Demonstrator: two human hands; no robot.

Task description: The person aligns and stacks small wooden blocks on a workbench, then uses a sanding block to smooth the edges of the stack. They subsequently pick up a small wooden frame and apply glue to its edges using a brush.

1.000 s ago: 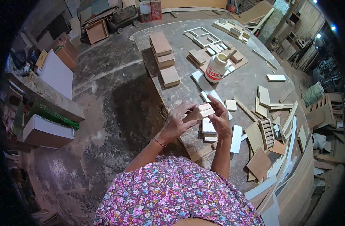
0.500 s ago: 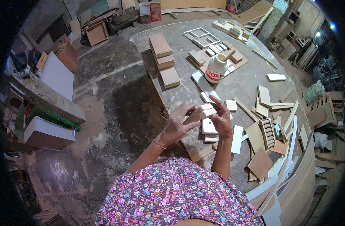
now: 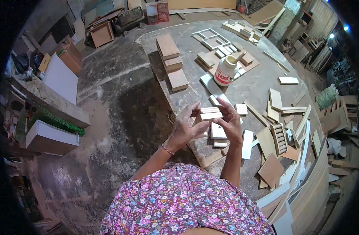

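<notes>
A small layered wooden block (image 3: pixel 210 115), pale on its cut edges, is held between my two hands above the table's near edge. My left hand (image 3: pixel 185 127) grips its left end, thumb on the near side. On the right end, the fingers and thumb of my right hand (image 3: pixel 232 123) close round it. Just below the block lies a white piece with a dark hole (image 3: pixel 219 131), resting on other small pieces. Beyond my hands stands an open white jar (image 3: pixel 224 74) with a red label and a brush (image 3: pixel 241 57) in it.
Stacked wooden blocks (image 3: pixel 172 64) line the table's left edge. Past the jar are a white frame (image 3: pixel 212 37) and small strips on a board (image 3: pixel 254 65). Loose boards and offcuts (image 3: pixel 270 171) cover the right side. A white box (image 3: pixel 52 135) is on the far left.
The block has been turned between my hands: it was tilted, and now its layered edge lies nearly level toward me. The jar and the pieces on the table stay put.
</notes>
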